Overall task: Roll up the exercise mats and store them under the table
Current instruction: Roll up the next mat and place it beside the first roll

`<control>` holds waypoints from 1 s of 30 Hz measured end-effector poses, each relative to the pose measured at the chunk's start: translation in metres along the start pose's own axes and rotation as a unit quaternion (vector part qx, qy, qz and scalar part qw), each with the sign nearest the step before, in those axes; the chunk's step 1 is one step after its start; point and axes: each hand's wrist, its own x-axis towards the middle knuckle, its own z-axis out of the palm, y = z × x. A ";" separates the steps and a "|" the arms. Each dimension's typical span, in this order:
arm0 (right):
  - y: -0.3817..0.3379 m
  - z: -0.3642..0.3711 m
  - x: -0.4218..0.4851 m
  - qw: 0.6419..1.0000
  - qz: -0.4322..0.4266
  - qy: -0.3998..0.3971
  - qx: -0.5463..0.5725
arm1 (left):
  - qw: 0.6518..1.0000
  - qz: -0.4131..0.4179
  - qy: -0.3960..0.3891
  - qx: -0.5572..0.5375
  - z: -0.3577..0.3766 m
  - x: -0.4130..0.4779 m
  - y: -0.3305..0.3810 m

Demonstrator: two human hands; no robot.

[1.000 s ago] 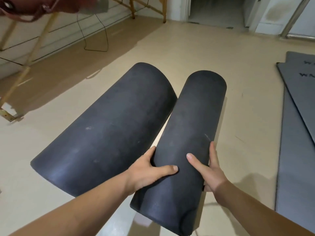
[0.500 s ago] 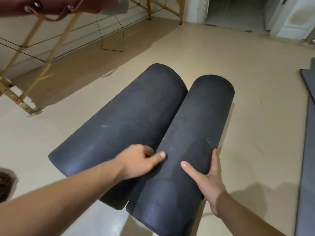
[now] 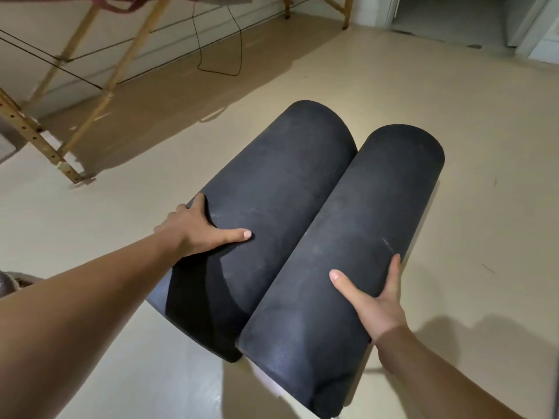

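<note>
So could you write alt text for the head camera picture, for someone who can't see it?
A person holds two rolled dark exercise mats side by side over a beige floor: the left hand grips the left roll, the right hand the right roll. A wooden-legged table stands at the upper left.

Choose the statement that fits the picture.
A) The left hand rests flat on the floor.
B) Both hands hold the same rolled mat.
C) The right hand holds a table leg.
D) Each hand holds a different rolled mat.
D: the left hand grips the left rolled mat and the right hand grips the right rolled mat, each with the thumb on top. The two rolls lie side by side.
</note>
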 end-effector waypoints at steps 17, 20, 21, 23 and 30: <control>-0.019 0.019 0.015 0.998 -0.028 -0.050 0.015 | 0.997 -0.007 -0.009 -0.076 -0.001 0.008 -0.008; -0.019 0.013 0.015 0.999 -0.019 -0.033 -0.023 | 0.998 0.024 0.055 0.016 0.000 0.005 -0.003; -0.018 0.011 0.017 0.999 -0.018 -0.025 -0.035 | 0.994 0.051 0.087 0.050 -0.001 0.001 0.001; -0.016 0.007 0.019 0.999 -0.017 -0.018 -0.040 | 0.980 0.129 0.139 0.068 0.001 -0.009 0.013; -0.017 0.008 0.014 0.999 0.004 -0.042 -0.013 | 0.963 0.251 -0.080 0.050 0.055 -0.086 0.092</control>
